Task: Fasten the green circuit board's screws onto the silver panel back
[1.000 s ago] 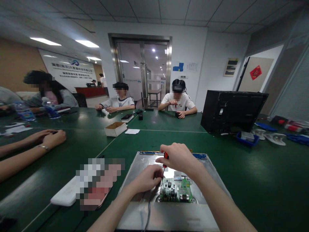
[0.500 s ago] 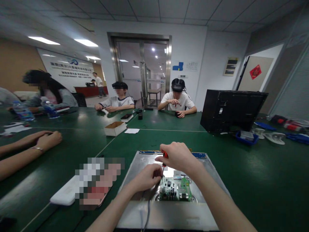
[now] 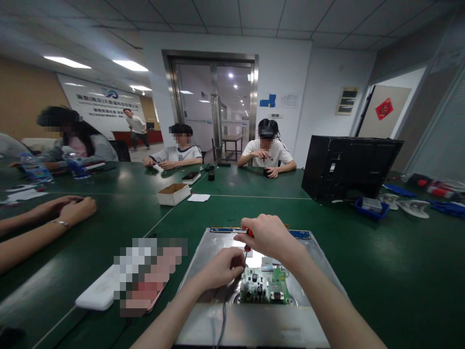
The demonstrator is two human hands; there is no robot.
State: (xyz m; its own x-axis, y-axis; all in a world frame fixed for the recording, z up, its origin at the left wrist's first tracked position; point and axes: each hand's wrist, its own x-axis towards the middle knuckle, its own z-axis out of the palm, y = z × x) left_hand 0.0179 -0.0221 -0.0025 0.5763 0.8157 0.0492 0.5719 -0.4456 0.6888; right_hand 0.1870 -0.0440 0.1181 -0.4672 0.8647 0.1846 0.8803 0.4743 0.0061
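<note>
My right hand [image 3: 269,235] is closed round the red and black handle of a screwdriver [image 3: 249,240]. Its thin shaft points down to the upper left corner of a green circuit board [image 3: 265,286]. Close to the tip, my left hand [image 3: 225,266] has its fingers curled together by that corner of the board; whatever they pinch is hidden. The board lies on the silvery metal back of a flat display panel [image 3: 316,271], which has a blue strip board [image 3: 300,234] along its far edge. A grey cable [image 3: 223,317] runs toward me across the panel's near part.
Left of the panel lie a white power bank [image 3: 98,293] and a pink phone [image 3: 145,291], both partly blurred. Beyond stands a small open box [image 3: 173,194]. A black monitor [image 3: 352,167] and a blue tray [image 3: 371,207] are at right. A co-worker's hands [image 3: 78,211] rest at left.
My hands and the screwdriver stay almost where they were. In the background at left, a standing person has moved left and leans forward.
</note>
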